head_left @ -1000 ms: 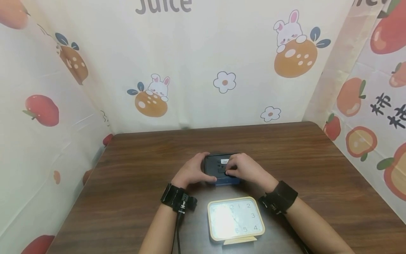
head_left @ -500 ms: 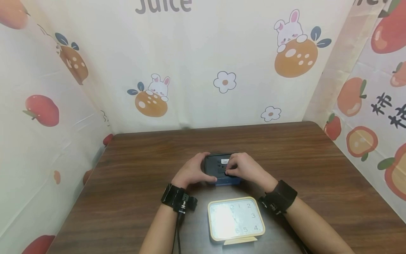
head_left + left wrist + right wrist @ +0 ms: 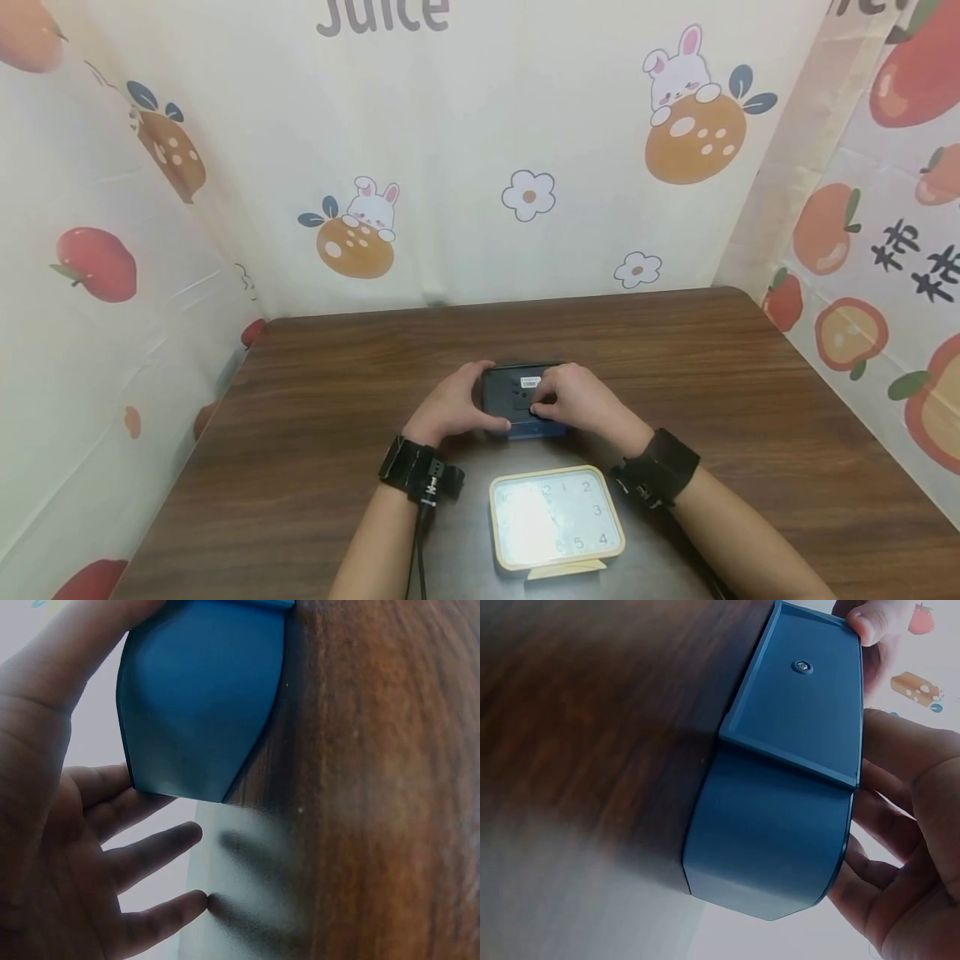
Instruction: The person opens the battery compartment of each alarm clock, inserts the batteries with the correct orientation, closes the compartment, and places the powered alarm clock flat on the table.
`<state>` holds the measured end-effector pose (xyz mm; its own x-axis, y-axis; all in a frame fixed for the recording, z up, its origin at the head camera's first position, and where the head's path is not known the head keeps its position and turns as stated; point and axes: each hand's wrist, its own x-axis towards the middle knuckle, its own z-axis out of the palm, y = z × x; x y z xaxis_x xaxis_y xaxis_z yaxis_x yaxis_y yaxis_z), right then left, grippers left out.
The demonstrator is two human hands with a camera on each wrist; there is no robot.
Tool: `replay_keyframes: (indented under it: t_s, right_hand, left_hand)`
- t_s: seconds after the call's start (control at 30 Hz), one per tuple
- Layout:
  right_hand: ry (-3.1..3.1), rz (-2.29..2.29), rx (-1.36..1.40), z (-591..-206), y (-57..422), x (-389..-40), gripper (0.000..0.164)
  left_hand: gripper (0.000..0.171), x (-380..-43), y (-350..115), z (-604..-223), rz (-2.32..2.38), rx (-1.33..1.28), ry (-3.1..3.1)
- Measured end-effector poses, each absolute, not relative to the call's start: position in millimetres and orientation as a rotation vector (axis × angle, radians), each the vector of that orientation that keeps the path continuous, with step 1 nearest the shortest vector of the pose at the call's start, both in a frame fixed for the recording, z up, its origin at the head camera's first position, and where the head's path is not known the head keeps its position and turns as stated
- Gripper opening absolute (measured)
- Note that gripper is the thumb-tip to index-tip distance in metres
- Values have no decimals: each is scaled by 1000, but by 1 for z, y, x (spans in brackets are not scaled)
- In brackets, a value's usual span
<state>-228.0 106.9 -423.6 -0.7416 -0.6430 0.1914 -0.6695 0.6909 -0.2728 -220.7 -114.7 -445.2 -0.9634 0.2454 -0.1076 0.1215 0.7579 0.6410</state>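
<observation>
A blue clock (image 3: 501, 390) lies face down on the table, its black back with a small white barcode label turned up. My left hand (image 3: 453, 407) grips its left end, thumb on the near edge and fingers at the far edge. In the left wrist view the blue casing (image 3: 202, 697) shows beside that hand, some fingers spread away from it. My right hand (image 3: 581, 402) has its fingers curled, thumb and index tips meeting on the back beside a small cover. What lies between those tips is hidden. The blue underside (image 3: 795, 705) fills much of the right wrist view.
A yellow-framed clock (image 3: 558, 517) lies face up nearer to me, between my forearms, with glare over its dial. Brown wood table (image 3: 337, 367) surrounds both clocks. A fruit-and-rabbit printed curtain (image 3: 450, 150) encloses the back and sides. Cables trail from the wrist straps.
</observation>
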Motion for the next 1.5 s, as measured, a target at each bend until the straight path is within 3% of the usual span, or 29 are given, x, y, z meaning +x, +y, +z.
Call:
replay_keyframes:
  t_s: [1.0,1.33,1.5]
  right_hand:
    - [-2634,281,1153,-426,107,-229,5]
    - [-2829,393,796,-422,109,-227,35]
    - [-2858,462,831,-423,110,-229,27]
  left_hand:
    - [96,-222,-115,-447,985,298,2779]
    - [96,-222,-114,-447,981,294,2777]
    - [96,-222,-115,-446,976,295,2776]
